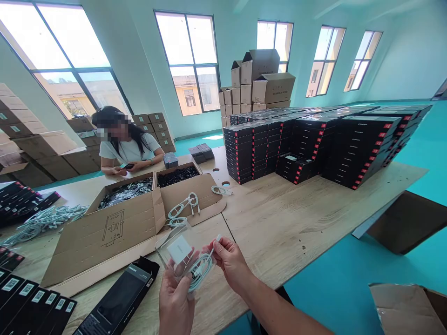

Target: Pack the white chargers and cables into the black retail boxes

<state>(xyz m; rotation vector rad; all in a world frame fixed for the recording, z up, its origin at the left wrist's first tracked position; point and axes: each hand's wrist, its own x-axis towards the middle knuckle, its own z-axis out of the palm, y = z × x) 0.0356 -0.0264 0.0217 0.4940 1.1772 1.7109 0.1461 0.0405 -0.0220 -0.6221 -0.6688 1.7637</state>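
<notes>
In my left hand (177, 298) is a clear plastic tray (164, 244) carrying a white charger plug (179, 248). A coiled white cable (202, 272) lies at the tray's near end, under my left thumb. My right hand (231, 263) pinches one connector end (219, 237) of that cable, just right of the tray. On the table to the left of my hands is a black box (120, 298) with its end flap up. More white cables (184, 207) rest on a cardboard flap beyond the tray.
Tall stacks of black boxes (258, 149) stand at the back right of the table (279, 223). An open carton (125, 228) with small parts sits to the left. Cable bundles (49, 221) and black boxes (31, 302) lie further left. A person (125, 144) sits across the table.
</notes>
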